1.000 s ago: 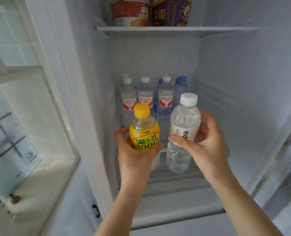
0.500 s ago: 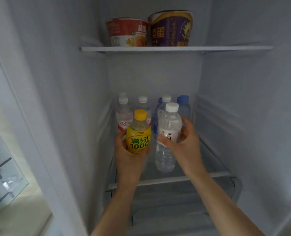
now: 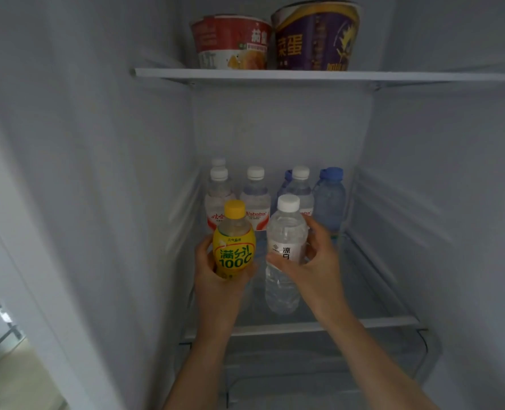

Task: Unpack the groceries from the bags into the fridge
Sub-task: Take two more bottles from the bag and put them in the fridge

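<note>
Two bottles held (yellow bottle (image 3: 234, 247) in left hand (image 3: 215, 279), clear bottle (image 3: 285, 255) in right hand (image 3: 313, 267)).

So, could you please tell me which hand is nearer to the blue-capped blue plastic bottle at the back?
Right. The right hand is just left of that bottle; the left hand is farther left.

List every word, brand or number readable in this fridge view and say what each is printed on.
"满分!" and "100C": yellow bottle in the left hand.
"凉白", partly covered: clear bottle in the right hand.
"Wahaha", first letter hidden: water bottle at the back.
"娃哈", cut off: leftmost water bottle.
"菜蛋": purple cup on the upper shelf.
Red cup: print too blurred.
</note>
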